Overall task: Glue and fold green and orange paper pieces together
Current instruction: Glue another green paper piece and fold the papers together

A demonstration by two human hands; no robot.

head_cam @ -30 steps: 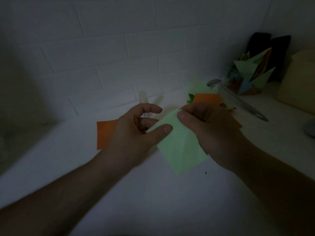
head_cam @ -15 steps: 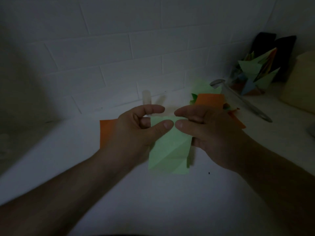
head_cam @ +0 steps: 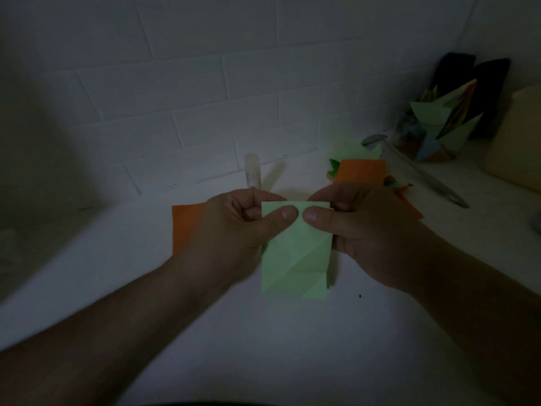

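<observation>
Very dim throughout, with heavy darkening toward every corner. Brightest on the white surface (head_cam: 292,332) around the green paper (head_cam: 295,259). Soft shadows on the brick wall (head_cam: 175,98). Slightly grainy and soft; straight lines bowed at the edges.

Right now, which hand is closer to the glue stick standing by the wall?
Left. The left hand is just below the glue stick; the right hand is farther off to its right. Both pinch the green paper.
</observation>
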